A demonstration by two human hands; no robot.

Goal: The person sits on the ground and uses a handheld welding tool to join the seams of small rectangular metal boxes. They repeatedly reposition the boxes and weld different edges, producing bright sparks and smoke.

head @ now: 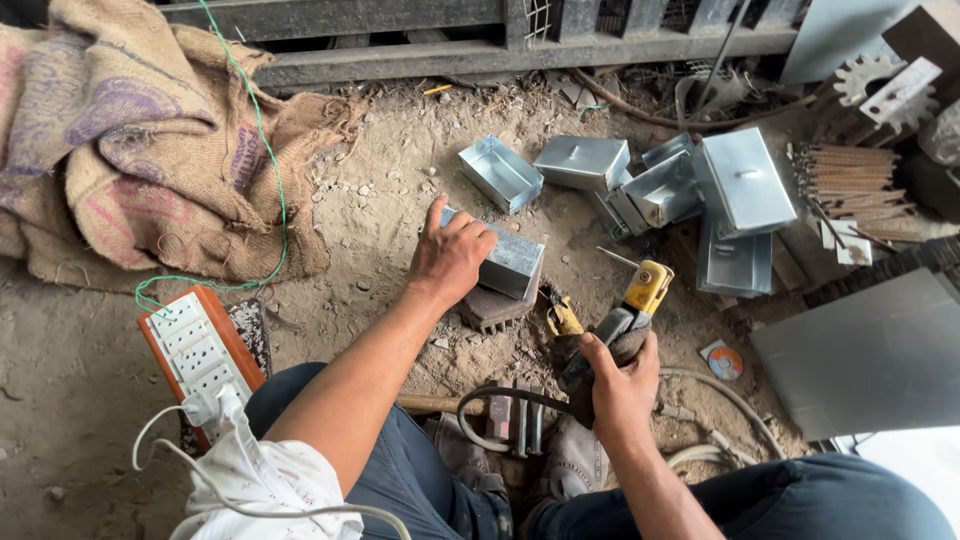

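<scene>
The step in hand looks like welding or tacking a small sheet-metal box: the left hand (450,257) lies flat on top of the galvanised box (512,262), fingers spread and pressing down on it rather than curled round it, so the box is pinned on a ribbed metal block (495,310) that sits on the dirt floor (400,190) near the middle of the view. The right hand (622,385) is clenched round the grip of a yellow-and-grey electrode holder (632,305), whose head points toward the box's near right corner but appears just short of it; whether a rod is clamped in it cannot be told. The next move, as I judge it, calls for bringing the tip to the seam at that corner while the box is kept from shifting, with the pressing fingers clear of the joint. The box itself is rectangular, dull silver, folded from thin sheet, its top face plain and clean. More such boxes (740,185) lie heaped beyond it toward the far right, and a white power strip (195,350) lies at the near left.
</scene>
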